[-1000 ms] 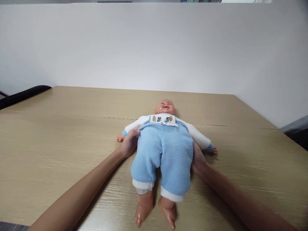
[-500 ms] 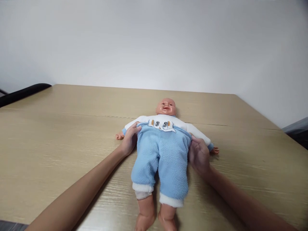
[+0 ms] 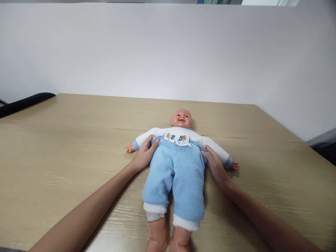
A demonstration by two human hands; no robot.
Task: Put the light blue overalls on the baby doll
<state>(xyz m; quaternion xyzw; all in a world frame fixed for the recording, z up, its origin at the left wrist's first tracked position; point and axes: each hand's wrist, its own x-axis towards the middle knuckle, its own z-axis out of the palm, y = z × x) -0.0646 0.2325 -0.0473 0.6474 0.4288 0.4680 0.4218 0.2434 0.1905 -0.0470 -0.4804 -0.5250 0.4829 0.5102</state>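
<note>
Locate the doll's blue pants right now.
In the head view, the blue pants are at lower centre on the doll, just below the white shirt, between the left hand and right hand, which hold the top edge.

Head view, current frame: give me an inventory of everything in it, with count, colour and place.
baby doll: 1, pinkish, face up on the table
long-sleeved top: 1, white with blue cuffs, on the doll
fleece trousers: 1 pair, light blue with white hems, on the doll
animal-face patch: 1, white and orange, at the waistband
table: 1, light wood tone, under the doll
partition: 1, off-white, behind the table
curved object: 1, black, left edge, unclear
left hand: 1, gripping the waistband's left side
right hand: 1, gripping its right side

Cropped items above the partition and at the right edge: unclear.
</note>
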